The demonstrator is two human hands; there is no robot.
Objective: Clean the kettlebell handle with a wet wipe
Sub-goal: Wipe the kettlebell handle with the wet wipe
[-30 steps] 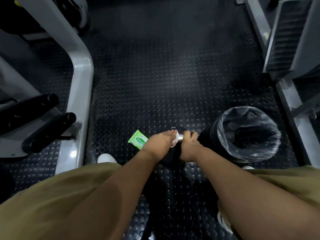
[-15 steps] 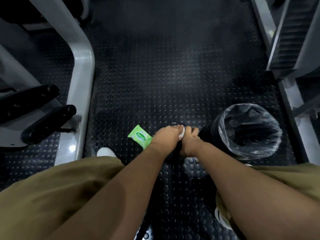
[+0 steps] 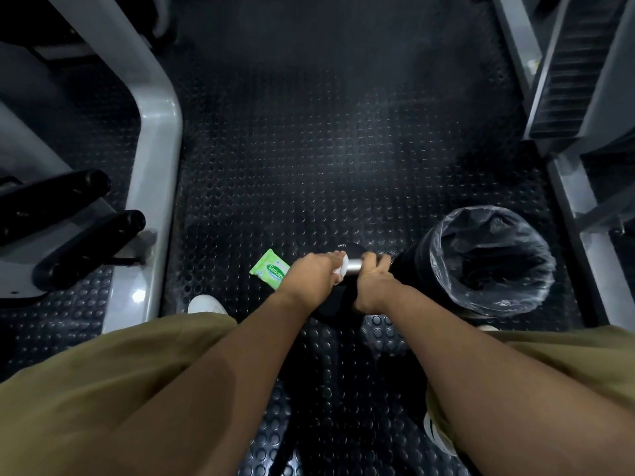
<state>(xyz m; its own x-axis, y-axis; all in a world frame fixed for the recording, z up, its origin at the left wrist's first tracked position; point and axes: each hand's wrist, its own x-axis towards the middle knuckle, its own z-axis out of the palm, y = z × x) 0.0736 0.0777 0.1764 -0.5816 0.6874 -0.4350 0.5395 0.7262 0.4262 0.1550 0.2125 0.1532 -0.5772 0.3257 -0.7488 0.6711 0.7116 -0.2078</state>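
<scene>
Head view: left grip [image 3: 318,273] wrapped wet wipe [image 3: 342,268] round kettlebell handle [image 3: 354,265] (right grip [image 3: 374,282] clasped it bare); twisting, full-length strokes would clean best.

Shiny metal handle [image 3: 354,265]; studded rubber floor [image 3: 309,166]; glossy plastic bin liner [image 3: 488,255].

Studded floor [image 3: 326,166]: wipes pk [image 3: 269,273], kettlebell [image 3: 340,302], lined bin [image 3: 412,269].

I see dim light; a soft sheen sits on the studded floor [image 3: 309,173] mid-frame, the bottom of the frame blurs, and the edges bend and darken.
</scene>
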